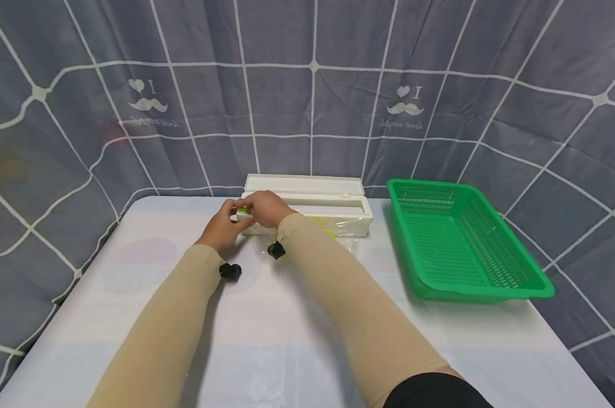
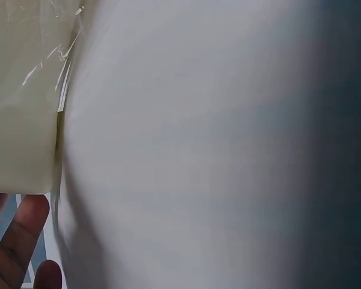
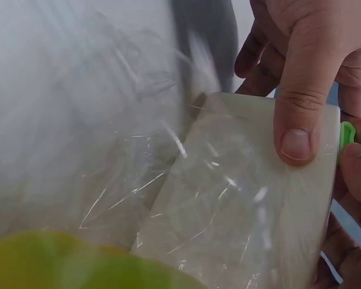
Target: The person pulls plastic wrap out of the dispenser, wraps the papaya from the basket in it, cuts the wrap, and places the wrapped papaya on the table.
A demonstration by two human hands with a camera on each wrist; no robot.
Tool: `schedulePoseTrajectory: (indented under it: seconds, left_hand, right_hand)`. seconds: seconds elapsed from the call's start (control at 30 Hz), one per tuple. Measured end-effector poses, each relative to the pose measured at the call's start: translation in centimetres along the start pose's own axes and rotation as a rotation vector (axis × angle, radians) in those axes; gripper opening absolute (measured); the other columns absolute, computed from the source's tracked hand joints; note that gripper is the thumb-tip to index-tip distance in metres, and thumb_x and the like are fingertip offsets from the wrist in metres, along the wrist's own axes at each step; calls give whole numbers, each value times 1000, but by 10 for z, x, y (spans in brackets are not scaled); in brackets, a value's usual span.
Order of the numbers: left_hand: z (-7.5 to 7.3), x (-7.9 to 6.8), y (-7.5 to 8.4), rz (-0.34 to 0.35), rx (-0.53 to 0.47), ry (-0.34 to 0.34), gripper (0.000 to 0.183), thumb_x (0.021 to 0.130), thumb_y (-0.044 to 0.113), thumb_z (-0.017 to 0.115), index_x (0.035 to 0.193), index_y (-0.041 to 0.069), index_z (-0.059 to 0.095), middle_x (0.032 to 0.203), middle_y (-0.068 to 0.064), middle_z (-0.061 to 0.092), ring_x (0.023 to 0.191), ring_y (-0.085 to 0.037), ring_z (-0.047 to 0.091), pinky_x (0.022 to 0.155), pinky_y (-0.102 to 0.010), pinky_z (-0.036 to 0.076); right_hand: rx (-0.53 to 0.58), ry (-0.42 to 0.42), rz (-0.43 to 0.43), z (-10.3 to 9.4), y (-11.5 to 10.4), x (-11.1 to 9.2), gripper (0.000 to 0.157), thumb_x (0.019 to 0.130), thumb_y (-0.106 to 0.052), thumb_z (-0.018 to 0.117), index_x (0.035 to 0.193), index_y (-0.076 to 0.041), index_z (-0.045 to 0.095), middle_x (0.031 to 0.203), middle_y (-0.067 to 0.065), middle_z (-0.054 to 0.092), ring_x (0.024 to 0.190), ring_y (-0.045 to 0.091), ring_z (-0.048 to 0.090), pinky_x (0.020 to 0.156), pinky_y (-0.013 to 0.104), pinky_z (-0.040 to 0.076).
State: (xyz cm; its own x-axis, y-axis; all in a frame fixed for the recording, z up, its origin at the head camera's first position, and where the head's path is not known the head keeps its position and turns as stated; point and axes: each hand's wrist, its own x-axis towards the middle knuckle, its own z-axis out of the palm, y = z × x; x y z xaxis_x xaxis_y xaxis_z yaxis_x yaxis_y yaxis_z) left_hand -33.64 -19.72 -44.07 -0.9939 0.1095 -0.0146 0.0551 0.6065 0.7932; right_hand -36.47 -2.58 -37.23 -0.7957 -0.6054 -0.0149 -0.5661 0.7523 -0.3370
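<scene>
A white cling film dispenser box [image 1: 364,222] stands at the back of the table with its lid [image 1: 304,183] raised. My left hand [image 1: 223,228] grips the box's left end; its thumb [image 3: 298,141] presses on the front face in the right wrist view. At the top edge of that end, my right hand [image 1: 268,208] pinches a small bright green slider [image 3: 347,135] between thumb and fingers. Clear film [image 3: 168,205] hangs wrinkled down the box's front. A blurred yellow-green rounded shape [image 3: 78,262] lies low in the right wrist view, mostly hidden by my right forearm in the head view.
To the right, a green perforated plastic basket [image 1: 470,292] reaches the table's right edge. The white-clothed table [image 1: 266,351] stretches toward me. A grey curtain with white grid lines [image 1: 281,102] rises directly behind the box and along both sides.
</scene>
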Motion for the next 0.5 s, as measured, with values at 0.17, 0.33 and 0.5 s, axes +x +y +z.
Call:
schedulePoseTrajectory:
  seconds: [0.17,0.33,0.5]
  left_hand:
    - [0,1,-1,0,5,1,64,101,48,67,149,15,39,166,-24,38,145,-47,49,119,-60,40]
    - [-1,2,0,11,23,5,68,101,50,68,151,14,39,169,-18,37,150,-45,43,120,-60,38]
    - [-2,0,4,10,53,11,72,101,48,68,156,13,36,170,-14,36,153,-41,40,122,-61,35]
  right_hand:
    - [-28,2,7,-2,0,1,42,107,-9,59,144,-26,66,141,-3,70,131,17,65,113,29,48]
    - [-108,-3,-27,-7,3,0,36,108,-15,58,140,-26,70,141,-6,70,133,21,64,118,34,44]
    - [-178,-22,-55,-12,8,-2,33,108,-19,59,137,-27,72,139,-6,71,130,24,66,117,40,45]
